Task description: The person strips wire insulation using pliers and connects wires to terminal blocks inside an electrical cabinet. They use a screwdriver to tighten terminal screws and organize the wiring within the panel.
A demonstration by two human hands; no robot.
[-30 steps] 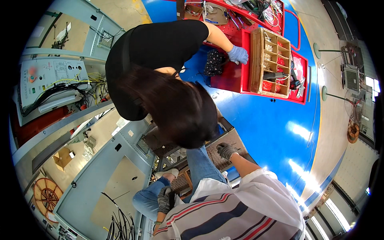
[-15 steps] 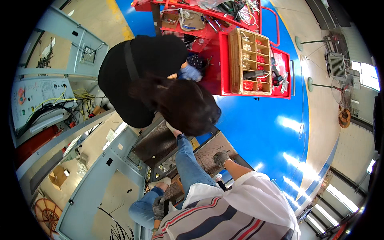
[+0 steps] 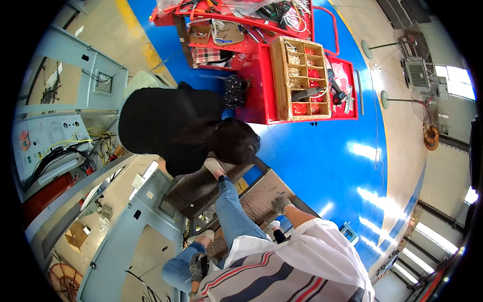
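My left hand (image 3: 196,267), in a grey knitted glove, is beside my bent knee with its fingers closed round a dark, narrow object (image 3: 204,266) whose kind I cannot tell. My right hand (image 3: 281,204), also gloved in grey, is at the brown tread-plate platform (image 3: 259,194), close to its dark metal edge. Its fingers look curled; anything inside them is hidden. One of my shoes (image 3: 215,167) rests on a dark metal step ahead of me, with the other shoe (image 3: 202,236) nearer.
A co-worker in black (image 3: 166,128) bends over just ahead. Beyond stands a red tool cart (image 3: 261,83) carrying a wooden compartment box (image 3: 275,75) of small parts and a cordless power tool (image 3: 338,93). Grey cabinet frames (image 3: 118,241) and loose cables (image 3: 100,133) lie to the left.
The co-worker has shifted left and nearer, and their blue-gloved hand no longer shows. More of the cart's lower shelf is visible. My hands have barely moved.
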